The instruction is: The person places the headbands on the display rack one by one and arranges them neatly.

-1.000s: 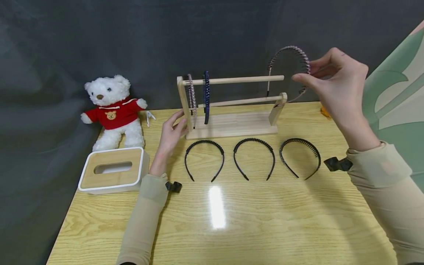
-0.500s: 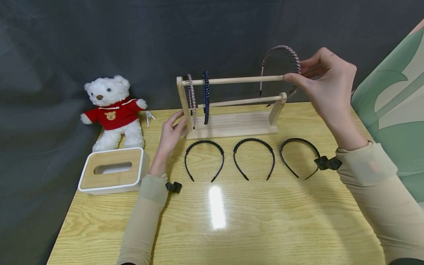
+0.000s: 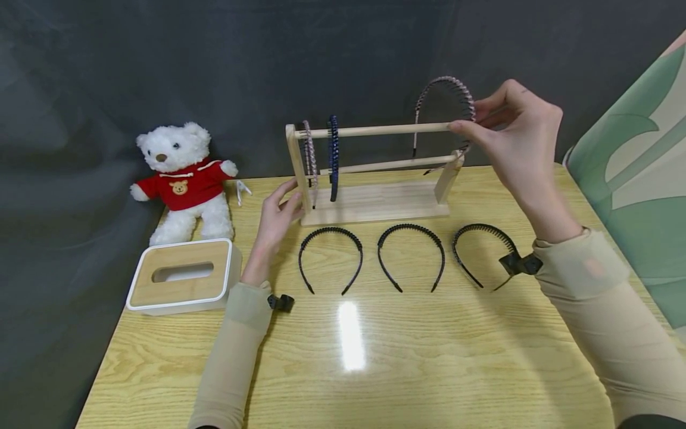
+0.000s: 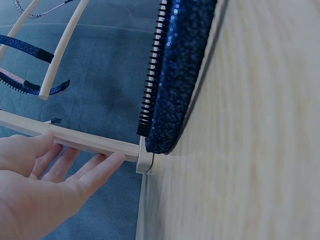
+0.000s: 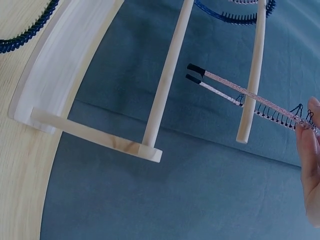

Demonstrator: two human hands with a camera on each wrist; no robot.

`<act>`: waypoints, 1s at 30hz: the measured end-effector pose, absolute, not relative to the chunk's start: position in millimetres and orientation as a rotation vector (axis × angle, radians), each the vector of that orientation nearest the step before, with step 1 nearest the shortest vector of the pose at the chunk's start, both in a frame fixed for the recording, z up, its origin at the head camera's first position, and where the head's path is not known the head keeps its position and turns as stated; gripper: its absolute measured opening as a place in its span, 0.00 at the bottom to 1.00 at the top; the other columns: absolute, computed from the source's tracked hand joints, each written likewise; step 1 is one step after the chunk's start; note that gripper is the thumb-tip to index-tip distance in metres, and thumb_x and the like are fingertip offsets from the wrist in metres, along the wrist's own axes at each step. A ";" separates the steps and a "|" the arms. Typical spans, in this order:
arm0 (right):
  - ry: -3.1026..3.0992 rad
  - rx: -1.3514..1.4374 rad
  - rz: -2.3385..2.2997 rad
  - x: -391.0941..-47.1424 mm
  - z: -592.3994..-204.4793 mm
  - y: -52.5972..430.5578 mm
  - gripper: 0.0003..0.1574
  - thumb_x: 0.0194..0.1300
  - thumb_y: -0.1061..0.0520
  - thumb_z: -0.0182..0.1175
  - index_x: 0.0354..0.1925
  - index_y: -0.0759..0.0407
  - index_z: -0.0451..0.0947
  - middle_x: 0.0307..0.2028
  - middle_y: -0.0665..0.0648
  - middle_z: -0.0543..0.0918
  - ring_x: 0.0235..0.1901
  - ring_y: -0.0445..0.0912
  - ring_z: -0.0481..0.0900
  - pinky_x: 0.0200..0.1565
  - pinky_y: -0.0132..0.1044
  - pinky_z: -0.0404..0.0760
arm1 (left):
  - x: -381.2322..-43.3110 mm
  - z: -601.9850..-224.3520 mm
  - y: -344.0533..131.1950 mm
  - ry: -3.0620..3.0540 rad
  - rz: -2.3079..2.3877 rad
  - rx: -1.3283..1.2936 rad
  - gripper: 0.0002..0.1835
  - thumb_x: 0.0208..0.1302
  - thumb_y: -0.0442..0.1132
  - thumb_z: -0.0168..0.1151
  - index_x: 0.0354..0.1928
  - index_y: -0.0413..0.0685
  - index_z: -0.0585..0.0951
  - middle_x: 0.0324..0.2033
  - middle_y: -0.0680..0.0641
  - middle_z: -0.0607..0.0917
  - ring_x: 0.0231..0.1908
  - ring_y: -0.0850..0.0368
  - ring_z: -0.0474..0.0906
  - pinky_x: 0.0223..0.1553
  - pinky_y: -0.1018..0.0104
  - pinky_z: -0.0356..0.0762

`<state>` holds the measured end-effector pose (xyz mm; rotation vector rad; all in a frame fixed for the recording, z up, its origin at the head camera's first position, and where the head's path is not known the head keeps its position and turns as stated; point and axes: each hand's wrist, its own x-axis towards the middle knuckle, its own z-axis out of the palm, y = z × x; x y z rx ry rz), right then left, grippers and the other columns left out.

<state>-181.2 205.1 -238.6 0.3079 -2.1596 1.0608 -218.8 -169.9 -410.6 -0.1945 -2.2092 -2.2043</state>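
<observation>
My right hand [image 3: 517, 125] pinches a pink beaded toothed headband [image 3: 449, 80] near the right end of the wooden rack [image 3: 370, 208]. The headband's arch stands above the rack's upper rod [image 5: 252, 80], close to its free end, with its legs reaching below the rod. My thumb is close to that rod end. My left hand [image 3: 278, 214] rests against the rack's left upright [image 4: 100, 142], its fingers mostly straight. Another pink headband [image 3: 309, 149] and a dark blue headband [image 3: 334, 149] hang at the rack's left.
Three dark headbands, left [image 3: 331, 229], middle [image 3: 409, 226] and right [image 3: 485, 227], lie in a row in front of the rack. At the left are a white teddy bear [image 3: 184, 187] in a red top and a tissue box [image 3: 182, 274]. Dark cloth [image 3: 343, 53] hangs behind.
My right hand has moved left with the pink headband, bringing the arch from beyond the upper rod's end to over it. My left hand has kept its place on the upright.
</observation>
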 end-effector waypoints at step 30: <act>-2.124 0.544 0.940 -193.7 -241.1 170.5 0.19 0.61 0.59 0.81 0.39 0.71 0.84 0.35 0.59 0.90 0.32 0.21 0.79 0.36 0.18 0.79 | -218.3 -410.2 -169.1 -2.197 -2.222 -0.178 0.25 0.84 0.32 0.54 0.78 0.37 0.69 0.77 0.38 0.68 0.66 0.30 0.77 0.67 0.45 0.81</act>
